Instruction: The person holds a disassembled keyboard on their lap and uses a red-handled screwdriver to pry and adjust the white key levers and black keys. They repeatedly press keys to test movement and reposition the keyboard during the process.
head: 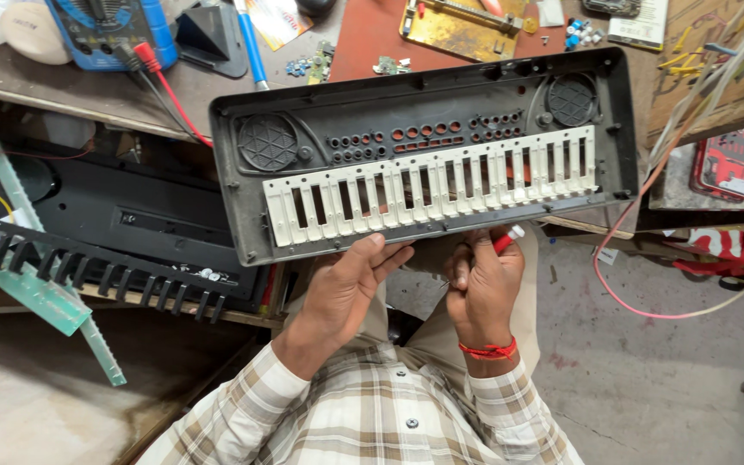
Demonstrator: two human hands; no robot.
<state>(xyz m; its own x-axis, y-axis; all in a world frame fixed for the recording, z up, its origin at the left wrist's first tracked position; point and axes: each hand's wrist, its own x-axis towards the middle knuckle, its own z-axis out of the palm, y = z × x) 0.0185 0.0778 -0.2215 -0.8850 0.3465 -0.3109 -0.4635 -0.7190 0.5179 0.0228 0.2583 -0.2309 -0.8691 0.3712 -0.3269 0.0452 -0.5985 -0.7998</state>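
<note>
A person in a checked shirt is steadying an upturned dark grey keyboard casing (424,129) that is lying partly on the cluttered table (182,95), its near edge jutting over the lap. The left hand (346,280) is supporting that edge from below, fingers (376,256) close together and extended against the plastic. The right hand (484,280), with a red thread at the wrist, is gripping a red-handled screwdriver (507,238), fingers curled tight around it, just beneath the strip of white keys (432,185).

Soft, even daylight is filling the sharp view; faint shadows are lying under the counter (62,90), and edges are bending slightly.
</note>
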